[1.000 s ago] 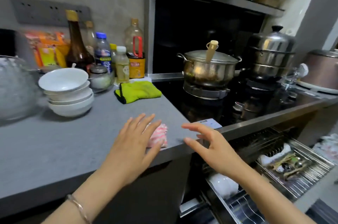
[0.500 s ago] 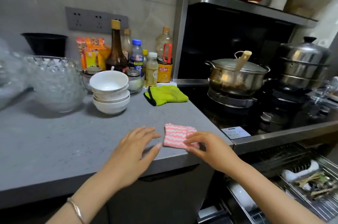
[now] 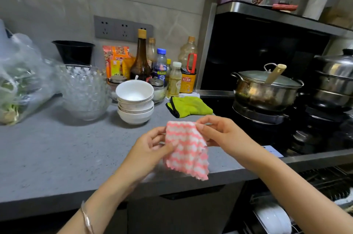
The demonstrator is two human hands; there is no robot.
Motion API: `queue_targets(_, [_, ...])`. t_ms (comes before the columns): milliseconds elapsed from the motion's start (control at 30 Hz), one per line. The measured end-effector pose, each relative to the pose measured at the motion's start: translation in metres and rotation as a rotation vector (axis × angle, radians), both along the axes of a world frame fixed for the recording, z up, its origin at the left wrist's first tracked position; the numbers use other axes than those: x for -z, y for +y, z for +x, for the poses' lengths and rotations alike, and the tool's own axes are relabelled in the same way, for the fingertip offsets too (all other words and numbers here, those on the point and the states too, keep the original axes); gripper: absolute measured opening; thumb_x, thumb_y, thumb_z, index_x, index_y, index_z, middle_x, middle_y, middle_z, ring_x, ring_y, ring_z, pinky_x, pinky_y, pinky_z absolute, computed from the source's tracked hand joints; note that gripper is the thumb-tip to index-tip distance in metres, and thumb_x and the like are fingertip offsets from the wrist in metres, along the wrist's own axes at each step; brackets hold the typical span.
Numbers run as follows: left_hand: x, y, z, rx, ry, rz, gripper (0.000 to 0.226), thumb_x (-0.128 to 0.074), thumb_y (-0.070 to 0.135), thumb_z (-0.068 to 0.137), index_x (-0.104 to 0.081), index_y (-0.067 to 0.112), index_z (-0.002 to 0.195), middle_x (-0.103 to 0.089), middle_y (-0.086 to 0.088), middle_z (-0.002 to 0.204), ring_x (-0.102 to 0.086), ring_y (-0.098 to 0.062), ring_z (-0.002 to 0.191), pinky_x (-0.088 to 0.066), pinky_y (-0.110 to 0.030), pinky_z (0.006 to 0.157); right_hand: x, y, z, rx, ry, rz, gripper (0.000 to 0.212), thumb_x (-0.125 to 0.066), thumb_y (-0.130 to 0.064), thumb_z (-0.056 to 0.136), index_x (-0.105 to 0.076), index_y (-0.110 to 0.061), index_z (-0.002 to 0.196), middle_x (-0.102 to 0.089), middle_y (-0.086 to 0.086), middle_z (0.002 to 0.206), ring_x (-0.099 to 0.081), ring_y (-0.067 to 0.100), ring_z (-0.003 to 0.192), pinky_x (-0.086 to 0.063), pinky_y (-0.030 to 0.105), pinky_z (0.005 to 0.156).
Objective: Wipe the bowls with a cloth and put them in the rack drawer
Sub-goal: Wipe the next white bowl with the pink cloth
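A pink and white striped cloth (image 3: 186, 149) hangs in the air over the front edge of the grey counter (image 3: 57, 153). My left hand (image 3: 150, 148) pinches its left side and my right hand (image 3: 221, 134) pinches its top right corner. A stack of several white bowls (image 3: 135, 104) stands on the counter just behind the cloth. The rack drawer (image 3: 298, 212) is pulled out at the lower right, below the stove, with a white dish in it.
A cut-glass bowl (image 3: 84, 90), a plastic bag of greens (image 3: 21, 79), bottles and jars (image 3: 164, 71) and a green mitt (image 3: 188, 106) crowd the back of the counter. Steel pots (image 3: 265, 88) sit on the stove at the right.
The cloth lay flat on the counter half a second ago. Both hands have since taken hold of it and lifted it, and it now hangs between them.
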State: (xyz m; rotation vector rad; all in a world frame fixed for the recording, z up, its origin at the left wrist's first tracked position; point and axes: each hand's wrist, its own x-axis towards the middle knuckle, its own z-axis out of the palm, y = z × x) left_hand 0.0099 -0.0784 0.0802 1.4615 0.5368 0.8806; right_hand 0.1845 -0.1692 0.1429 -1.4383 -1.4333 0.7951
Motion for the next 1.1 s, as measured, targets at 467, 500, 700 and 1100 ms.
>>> queue_targets(467, [-0.061,0.058,-0.021,-0.146,0.360,0.714,0.004,-0.066,0.047,0.080,-0.067,0.046,0.076,-0.061,0.020,0.098,-0.050,-0.004,0.107,-0.036,-0.021,0.091,0.021,0.055,-0.041,-0.257,0.377,-0.276,0.031,-0.073,-0.018,0.081,-0.064,-0.007,0.108,-0.071,0.012,0.106,-0.066,0.026,0.098,-0.046,0.041,0.098])
queue_targets(500, [-0.064,0.071,-0.020,-0.209,0.363,0.722,0.003,-0.067,0.041,0.084,-0.067,0.042,0.081,-0.059,0.021,0.101,-0.050,-0.008,0.110,-0.037,-0.026,0.090,0.022,0.061,-0.044,-0.206,0.451,-0.287,0.027,-0.073,-0.015,0.079,-0.066,-0.006,0.103,-0.072,0.013,0.101,-0.067,0.025,0.090,-0.049,0.041,0.093])
queue_targets(700, [-0.059,0.136,-0.028,-0.387,0.805,0.951,0.044,-0.058,0.041,0.092,-0.054,0.024,0.132,-0.053,0.002,0.138,-0.039,-0.020,0.132,-0.030,-0.032,0.105,0.023,0.090,-0.041,-0.026,0.698,-0.324,0.029,-0.065,-0.007,0.078,-0.063,0.001,0.106,-0.071,0.018,0.097,-0.069,0.024,0.076,-0.055,0.036,0.078])
queue_targets(1100, [-0.046,0.181,-0.025,-0.302,0.894,1.005,0.024,-0.057,0.043,0.092,-0.060,0.023,0.079,-0.066,0.000,0.083,-0.055,-0.023,0.085,-0.032,-0.031,0.068,0.040,0.099,-0.026,0.000,0.677,-0.399,0.022,-0.064,-0.004,0.083,-0.066,0.004,0.103,-0.072,0.020,0.094,-0.071,0.023,0.070,-0.058,0.036,0.073])
